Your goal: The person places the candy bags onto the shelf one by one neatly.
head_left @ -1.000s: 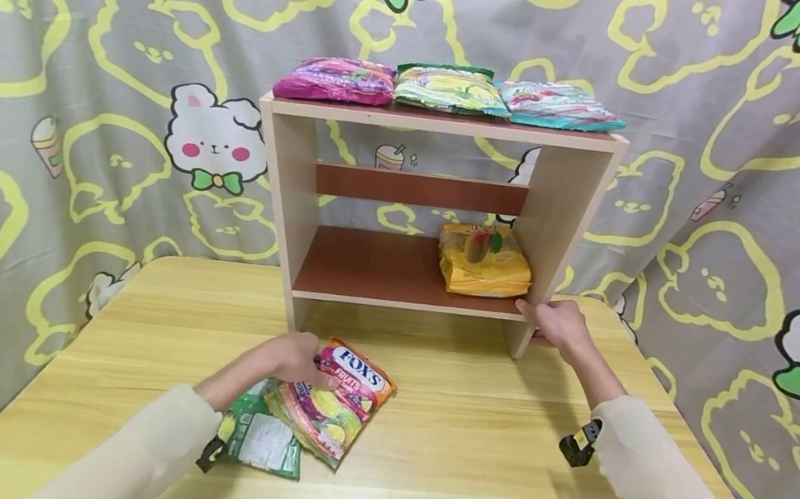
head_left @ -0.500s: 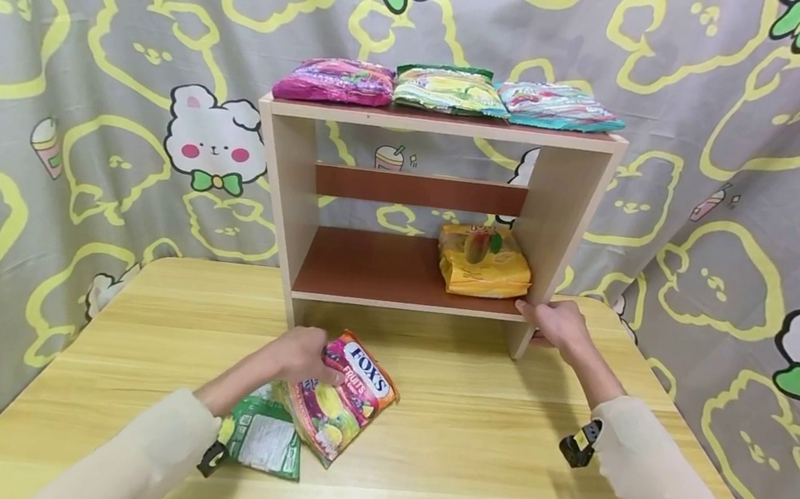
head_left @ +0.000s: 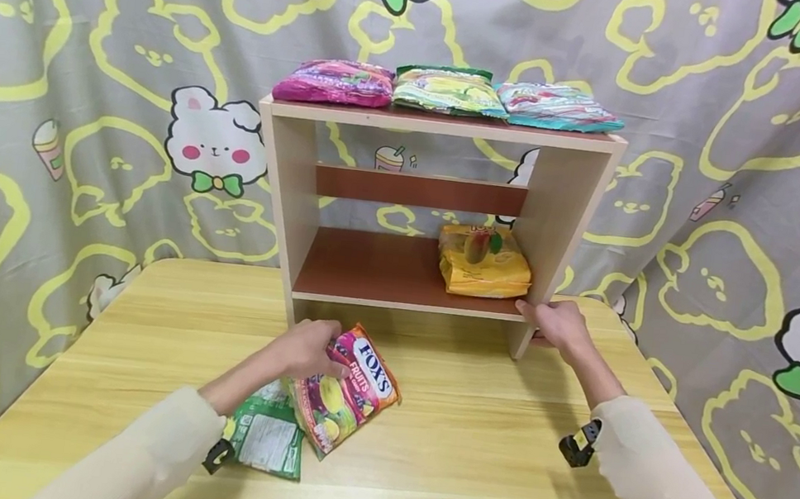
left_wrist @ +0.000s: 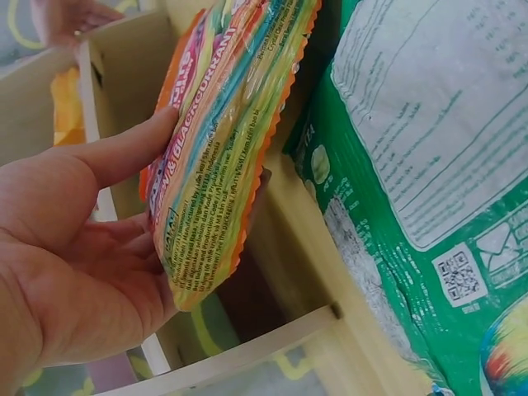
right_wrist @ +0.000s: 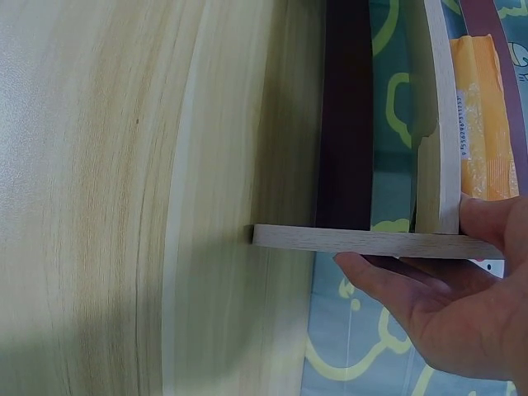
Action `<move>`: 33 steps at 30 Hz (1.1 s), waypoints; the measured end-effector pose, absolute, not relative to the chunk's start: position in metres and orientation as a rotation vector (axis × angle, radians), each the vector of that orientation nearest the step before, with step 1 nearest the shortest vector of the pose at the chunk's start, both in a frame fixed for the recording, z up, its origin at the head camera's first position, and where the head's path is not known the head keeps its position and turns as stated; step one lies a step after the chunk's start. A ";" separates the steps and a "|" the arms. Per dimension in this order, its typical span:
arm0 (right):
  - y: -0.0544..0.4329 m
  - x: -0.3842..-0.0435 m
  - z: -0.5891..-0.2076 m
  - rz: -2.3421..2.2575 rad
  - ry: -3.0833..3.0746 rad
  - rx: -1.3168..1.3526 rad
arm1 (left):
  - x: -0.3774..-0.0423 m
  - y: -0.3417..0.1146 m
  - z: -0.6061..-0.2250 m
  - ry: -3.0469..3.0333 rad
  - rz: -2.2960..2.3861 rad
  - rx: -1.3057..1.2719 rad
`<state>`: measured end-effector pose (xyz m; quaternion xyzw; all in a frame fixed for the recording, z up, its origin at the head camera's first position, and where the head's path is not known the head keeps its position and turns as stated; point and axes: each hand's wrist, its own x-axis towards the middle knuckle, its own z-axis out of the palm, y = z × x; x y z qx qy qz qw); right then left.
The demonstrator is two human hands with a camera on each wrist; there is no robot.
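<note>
My left hand pinches a pink and orange Fox's fruits candy bag by its left edge, thumb on one face and fingers behind. In the left wrist view the candy bag stands on edge in the grip. Just beneath lies a green bag, its printed white label up, on the table. At the small shelf's right side, my right hand grips the side panel near the lower board. The right wrist view shows the right hand's thumb inside the panel and fingers outside.
A yellow mango candy bag sits at the right end of the lower board. Along the top lie a purple bag, a green and yellow bag and a teal bag. A patterned curtain hangs behind the wooden table.
My left hand has drawn the Fox's candy bag slightly up and right, uncovering more of the green bag. The right hand has stayed on the shelf panel.
</note>
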<state>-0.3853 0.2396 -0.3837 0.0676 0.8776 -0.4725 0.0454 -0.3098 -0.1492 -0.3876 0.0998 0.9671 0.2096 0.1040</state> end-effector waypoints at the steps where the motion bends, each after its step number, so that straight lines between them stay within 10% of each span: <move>1: 0.240 -0.385 -0.384 -1.446 2.677 0.206 | -0.310 -0.149 -0.387 2.852 0.622 0.292; 33: 0.238 -0.383 -0.380 -1.464 2.668 0.195 | -0.311 -0.140 -0.381 2.915 0.721 0.401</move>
